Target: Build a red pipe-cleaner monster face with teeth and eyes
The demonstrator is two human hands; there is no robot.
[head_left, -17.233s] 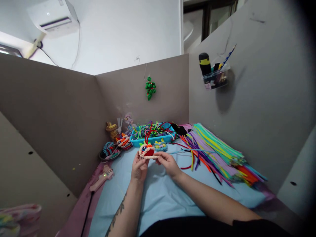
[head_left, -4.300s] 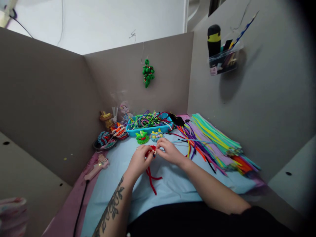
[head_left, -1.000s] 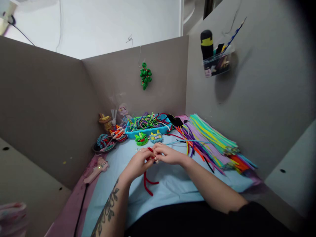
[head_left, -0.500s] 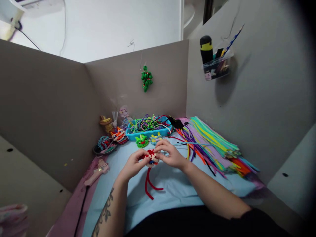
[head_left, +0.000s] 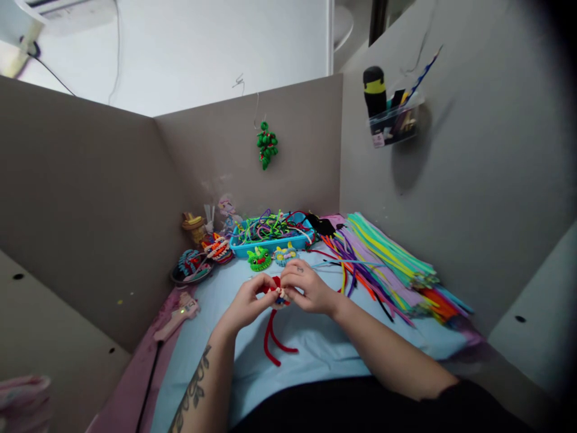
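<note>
Between my hands is a small pipe-cleaner figure (head_left: 280, 297) in red, white and blue. Two red pipe-cleaner ends (head_left: 271, 344) hang from it toward me over the blue cloth. My left hand (head_left: 250, 300) pinches its left side with thumb and forefinger. At its right side my right hand (head_left: 307, 285) is closed, fingertips pressed on the figure and covering much of it. Just beyond my hands sit a green pipe-cleaner animal head (head_left: 259, 258) and a light blue and yellow one (head_left: 285, 255).
Behind stands a blue tray (head_left: 252, 248) heaped with pipe-cleaner scraps. Bundles of coloured pipe cleaners (head_left: 387, 252) lie at the right. A pink glue gun (head_left: 179, 316) and a dark bowl (head_left: 193, 278) are at the left, on a pink and blue cloth (head_left: 202, 355). Grey panels (head_left: 297, 144) enclose the table.
My right hand has turned inward and closed further over the figure, hiding more of its white part. My left hand keeps its pinch in nearly the same place.
</note>
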